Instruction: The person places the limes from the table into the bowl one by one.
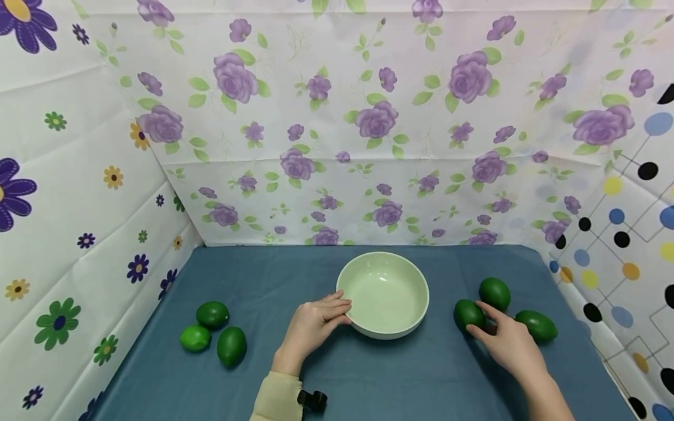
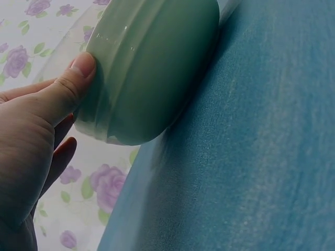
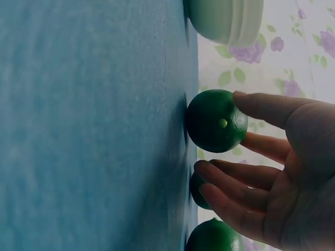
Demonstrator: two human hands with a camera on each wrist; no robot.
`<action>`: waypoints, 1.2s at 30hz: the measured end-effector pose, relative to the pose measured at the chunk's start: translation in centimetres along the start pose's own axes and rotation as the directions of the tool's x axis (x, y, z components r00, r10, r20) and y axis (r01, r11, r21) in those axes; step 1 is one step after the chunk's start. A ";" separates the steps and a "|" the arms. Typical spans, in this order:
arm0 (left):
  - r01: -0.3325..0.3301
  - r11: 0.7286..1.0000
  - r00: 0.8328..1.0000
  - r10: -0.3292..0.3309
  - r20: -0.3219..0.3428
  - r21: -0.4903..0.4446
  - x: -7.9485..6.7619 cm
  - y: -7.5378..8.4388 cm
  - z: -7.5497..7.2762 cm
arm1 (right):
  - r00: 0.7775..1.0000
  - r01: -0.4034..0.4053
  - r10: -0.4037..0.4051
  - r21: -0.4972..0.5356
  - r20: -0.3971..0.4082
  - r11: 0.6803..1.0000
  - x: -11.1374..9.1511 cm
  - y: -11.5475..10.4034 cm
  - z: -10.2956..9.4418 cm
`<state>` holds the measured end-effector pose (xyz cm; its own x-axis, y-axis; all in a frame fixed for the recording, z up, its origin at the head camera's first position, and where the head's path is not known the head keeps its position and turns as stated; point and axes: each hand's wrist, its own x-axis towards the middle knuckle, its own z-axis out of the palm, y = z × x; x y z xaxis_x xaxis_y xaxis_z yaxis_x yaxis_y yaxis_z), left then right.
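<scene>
A pale green bowl (image 1: 383, 335) sits on the blue cloth in the middle. My left hand (image 1: 316, 321) touches the bowl's left rim with nearly straight fingers, and the left wrist view shows the thumb (image 2: 73, 78) against its outer wall. At the right, a dark green avocado (image 1: 467, 314) lies between the thumb and index finger of my right hand (image 1: 508, 342). The right wrist view shows those two fingertips on the avocado (image 3: 212, 123), whose small pale stem spot faces the camera. Other fingers extend beside it, free of the fruit.
Two more dark green avocados, one behind (image 1: 495, 293) and one to the right (image 1: 536, 326), lie close to my right hand. On the left are two dark avocados (image 1: 212, 314) and a brighter green lime (image 1: 195, 338). Patterned cloth walls (image 1: 326, 140) enclose the table.
</scene>
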<state>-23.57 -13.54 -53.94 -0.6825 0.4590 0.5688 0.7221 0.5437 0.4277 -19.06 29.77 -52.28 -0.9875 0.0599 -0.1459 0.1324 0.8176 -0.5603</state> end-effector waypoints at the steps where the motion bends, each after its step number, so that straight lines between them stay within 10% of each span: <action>1: -0.001 1.000 1.000 0.001 0.001 0.001 0.0 0.0 0.0 | 1.000 0.000 0.000 0.001 0.004 1.000 0.0 0.0 0.0; 36: 0.023 1.000 1.000 -0.023 0.009 -0.002 -0.1 0.0 0.0 | 0.994 -0.060 0.062 -0.028 0.087 0.998 1.9 -2.3 -1.0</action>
<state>-23.50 -13.56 -54.04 -0.7000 0.4526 0.5524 0.7063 0.5529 0.4420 -21.35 28.53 -50.46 -0.9662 0.0609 -0.2506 0.1890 0.8283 -0.5275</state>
